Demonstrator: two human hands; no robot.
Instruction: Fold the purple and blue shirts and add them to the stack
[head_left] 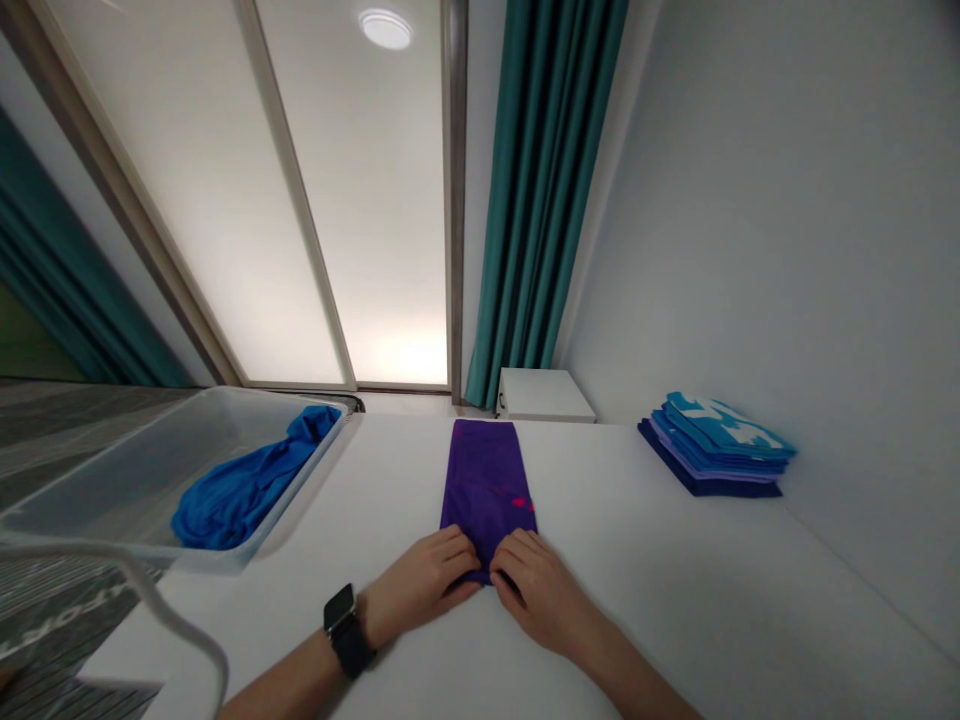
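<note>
A purple cloth (484, 465), folded into a narrow strip with small pink-red marks near its right edge, lies flat on the white table (600, 560). My left hand (435, 575), with a black watch on the wrist, has its fingers curled over the near left corner of the cloth. At the near right corner my right hand (536, 585) grips the cloth between thumb and fingers. Both hands are close together, and they hide part of the near edge.
A stack of folded blue and purple cloths (716, 445) sits at the table's right, near the wall. On the left, a translucent plastic bin (112, 480) holds a crumpled blue cloth (251, 480). A grey cable (161, 600) curves in front of it. A white cabinet (546, 393) stands beyond the table.
</note>
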